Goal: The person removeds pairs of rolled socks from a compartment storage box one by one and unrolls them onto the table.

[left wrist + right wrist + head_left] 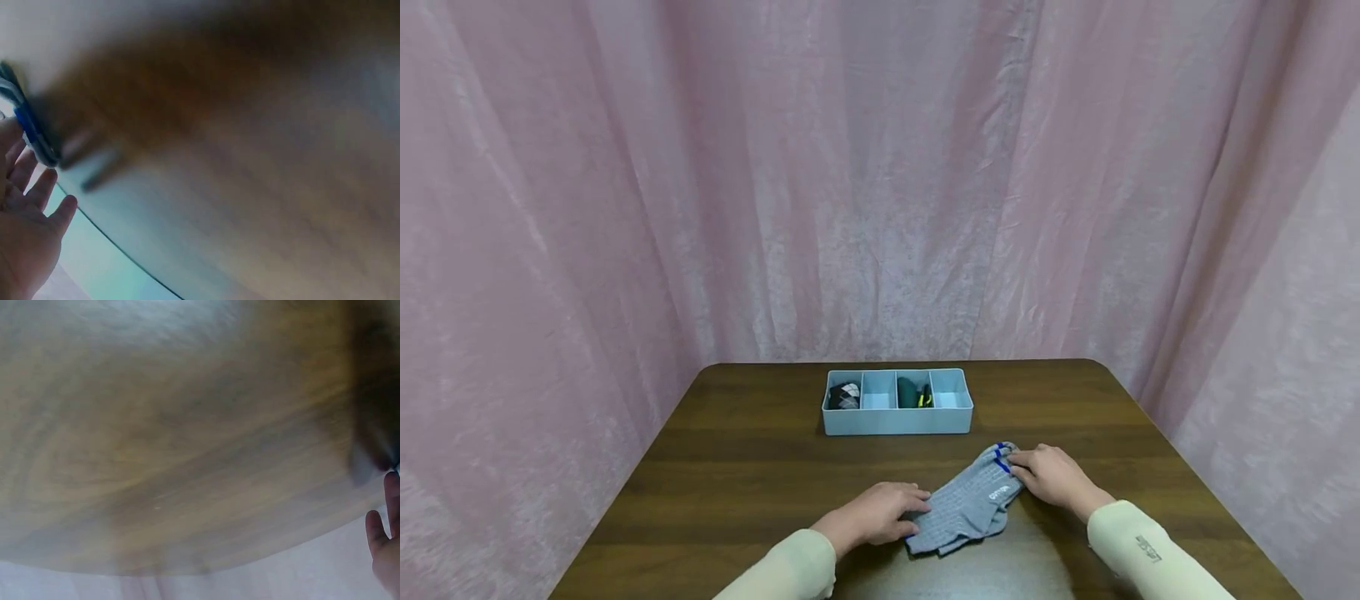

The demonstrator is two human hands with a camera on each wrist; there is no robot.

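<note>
A pair of grey ribbed socks (pixel 966 504) lies flat and slanted on the table, one over the other, with blue stripes at the far end and white lettering near the right edge. My left hand (pixel 880 512) touches their near left end, fingertips on the fabric and thumb at the edge. At the striped far end, my right hand (pixel 1056 477) rests its fingertips on the cloth. The left wrist view catches part of the left hand (pixel 31 231) with fingers fairly straight beside a blue-banded sock edge (pixel 28 128). Only some right-hand fingers (pixel 377 531) show in the right wrist view.
Behind the socks stands a light blue divided box (pixel 898 422). Its leftmost compartment holds a black, grey and white patterned bundle (pixel 844 397); another holds a dark green bundle (pixel 907 393) beside a black-and-yellow one (pixel 925 398). Pink curtains (pixel 880 183) surround the wooden table (pixel 722 467).
</note>
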